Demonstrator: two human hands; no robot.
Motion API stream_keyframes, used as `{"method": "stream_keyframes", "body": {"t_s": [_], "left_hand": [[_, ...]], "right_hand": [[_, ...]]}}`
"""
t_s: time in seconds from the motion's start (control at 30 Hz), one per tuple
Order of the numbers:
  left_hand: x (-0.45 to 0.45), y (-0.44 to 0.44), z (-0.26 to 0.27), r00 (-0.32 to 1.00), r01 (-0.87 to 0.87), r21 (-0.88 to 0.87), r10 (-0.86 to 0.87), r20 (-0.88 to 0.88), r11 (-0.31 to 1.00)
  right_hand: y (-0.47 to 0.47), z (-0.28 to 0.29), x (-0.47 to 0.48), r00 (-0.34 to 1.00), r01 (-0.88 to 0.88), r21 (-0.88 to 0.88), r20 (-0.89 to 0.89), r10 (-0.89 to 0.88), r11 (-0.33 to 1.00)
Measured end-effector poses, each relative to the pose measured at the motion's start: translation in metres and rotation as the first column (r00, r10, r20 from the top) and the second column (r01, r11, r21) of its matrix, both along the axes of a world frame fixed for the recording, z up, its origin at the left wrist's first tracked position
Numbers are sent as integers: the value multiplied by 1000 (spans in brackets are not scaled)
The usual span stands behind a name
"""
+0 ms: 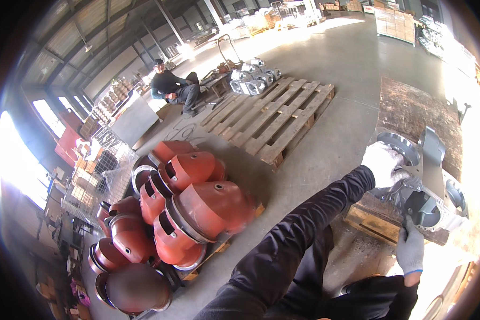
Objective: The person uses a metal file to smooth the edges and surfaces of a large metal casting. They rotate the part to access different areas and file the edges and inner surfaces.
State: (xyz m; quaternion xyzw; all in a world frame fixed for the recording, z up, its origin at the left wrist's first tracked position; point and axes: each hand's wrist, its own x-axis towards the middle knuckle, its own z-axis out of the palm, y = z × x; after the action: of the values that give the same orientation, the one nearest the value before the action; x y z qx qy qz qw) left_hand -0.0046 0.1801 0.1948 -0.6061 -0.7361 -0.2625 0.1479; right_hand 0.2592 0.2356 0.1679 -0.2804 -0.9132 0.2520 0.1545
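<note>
A grey cast-metal housing (432, 168) with round flanged openings rests on a worn wooden board (420, 104) at the right. My left hand (384, 165), in a white glove, grips it beside a dark round flange (402, 148). Some of those fingers are hidden behind the metal. Lower down, my right hand (410, 244) wears a grey glove with a blue-edged cuff. Its fingertips hold the near edge of the same housing, next to a wide opening (424, 210). Strong light washes out the housing's right side.
Several red-painted metal housings (208, 204) are heaped on a pallet to the left. A slatted wooden pallet (272, 116) carries silvery castings (252, 78) at its far end. Beyond it a person (176, 86) sits low. A wire-mesh cage (112, 160) stands at the far left.
</note>
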Motion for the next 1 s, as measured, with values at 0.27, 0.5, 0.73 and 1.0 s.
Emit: {"method": "stream_keyframes", "body": {"t_s": [0.27, 0.5, 0.73, 1.0], "left_hand": [[1, -1, 1, 1000, 0, -3, 0, -4, 1000], [4, -1, 5, 1000, -10, -51, 11, 12, 999], [5, -3, 4, 998, -17, -23, 18, 63, 1000], [4, 3, -3, 999, -49, -14, 49, -2, 999]], "right_hand": [[-4, 7, 7, 993, 71, -123, 100, -59, 990], [16, -10, -13, 998, -36, -61, -54, 33, 997], [3, -19, -13, 998, 44, -36, -41, -46, 998], [1, -31, -16, 996, 80, 4, -36, -79, 997]]}}
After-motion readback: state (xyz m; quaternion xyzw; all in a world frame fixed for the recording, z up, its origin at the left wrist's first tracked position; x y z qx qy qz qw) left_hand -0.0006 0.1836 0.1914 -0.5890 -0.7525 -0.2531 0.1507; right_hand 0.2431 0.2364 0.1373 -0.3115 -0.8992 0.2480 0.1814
